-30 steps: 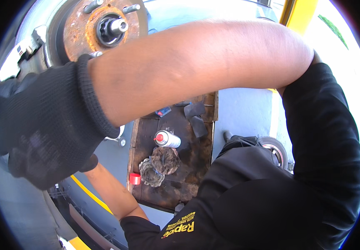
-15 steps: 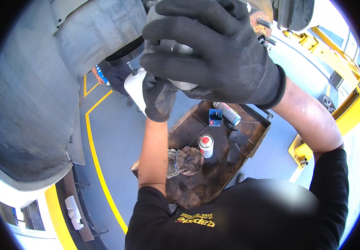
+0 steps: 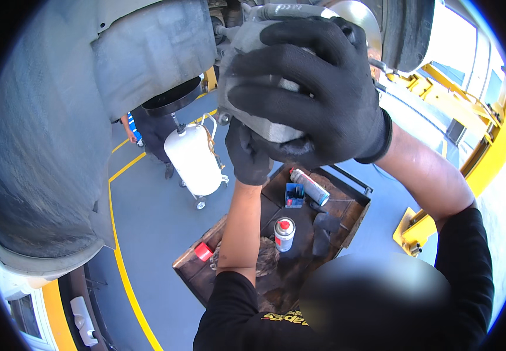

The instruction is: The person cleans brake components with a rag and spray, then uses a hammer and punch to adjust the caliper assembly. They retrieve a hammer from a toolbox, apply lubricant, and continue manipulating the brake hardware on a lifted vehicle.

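Both my hands wear black gloves and hold a grey metal brake caliper up under a raised car. My right hand wraps over the caliper from the front, fingers spread across it. Gripping its lower left corner from below is my left hand. Just behind the caliper is the shiny brake disc, at the top of the view. The grey wheel-arch liner curves down to the left of my hands.
Below my arms stands a dark wooden tray with an upright spray can, a lying spray can, a blue box and a red cap. A white wheeled tank stands further left, a person behind it. Yellow lift arms are at the right.
The view has swung away from a rusty hub. Both hands came together on the caliper and now hold it larger and further right, against the disc.
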`<act>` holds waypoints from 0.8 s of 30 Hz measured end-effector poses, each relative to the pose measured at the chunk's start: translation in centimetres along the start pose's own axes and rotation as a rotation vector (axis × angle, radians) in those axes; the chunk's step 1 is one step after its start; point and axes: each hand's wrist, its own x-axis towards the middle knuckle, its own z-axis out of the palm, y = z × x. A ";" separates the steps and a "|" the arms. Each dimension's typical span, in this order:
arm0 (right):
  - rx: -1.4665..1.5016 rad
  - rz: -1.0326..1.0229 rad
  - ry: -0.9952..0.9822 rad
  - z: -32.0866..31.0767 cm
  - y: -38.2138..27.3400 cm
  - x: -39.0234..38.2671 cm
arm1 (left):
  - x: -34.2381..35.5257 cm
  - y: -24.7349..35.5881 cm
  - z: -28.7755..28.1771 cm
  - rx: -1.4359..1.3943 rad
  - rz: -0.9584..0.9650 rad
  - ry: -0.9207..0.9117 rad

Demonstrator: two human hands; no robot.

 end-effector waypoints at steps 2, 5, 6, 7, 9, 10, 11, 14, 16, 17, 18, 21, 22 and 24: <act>-0.047 -0.118 0.157 0.9 0.9 0.6 | 0.2 -0.5 -0.7 0.197 0.147 -0.033; -0.157 -0.318 0.470 2.4 2.2 2.5 | 0.7 -1.0 -1.6 0.174 0.111 -0.103; -0.142 -0.289 0.488 2.5 1.9 2.7 | 0.9 -1.0 -1.7 0.143 0.090 -0.129; -0.099 -0.207 0.432 2.0 1.4 2.8 | 1.2 -1.1 -1.9 0.109 0.061 -0.164; -0.001 0.011 0.256 0.8 0.2 2.1 | 1.7 -1.1 -1.9 0.087 0.045 -0.214; -0.007 0.016 0.229 0.8 0.2 1.8 | 1.9 -1.2 -1.9 0.098 0.055 -0.229; -0.013 0.020 0.202 0.4 0.1 1.4 | 1.9 -1.1 -1.8 0.078 0.052 -0.226; -0.144 -0.238 0.382 2.3 1.8 0.8 | 1.9 -1.2 -1.7 0.077 0.039 -0.217; -0.127 -0.256 0.426 3.3 2.5 0.3 | 1.8 -1.2 -1.6 0.171 0.062 -0.211; -0.118 -0.260 0.442 3.6 2.7 0.3 | 1.8 -1.3 -1.5 0.189 0.072 -0.209; -0.111 -0.263 0.452 3.9 2.9 0.6 | 1.7 -1.3 -1.5 0.207 0.082 -0.207; -0.122 -0.421 0.610 4.0 3.2 1.9 | 1.9 -1.2 -1.6 0.234 0.097 -0.216; -0.124 -0.415 0.580 3.5 2.8 1.9 | 2.1 -1.1 -1.5 0.273 0.123 -0.235; -0.120 -0.320 0.416 2.5 2.2 1.4 | 2.5 -0.6 -1.7 0.271 0.070 -0.259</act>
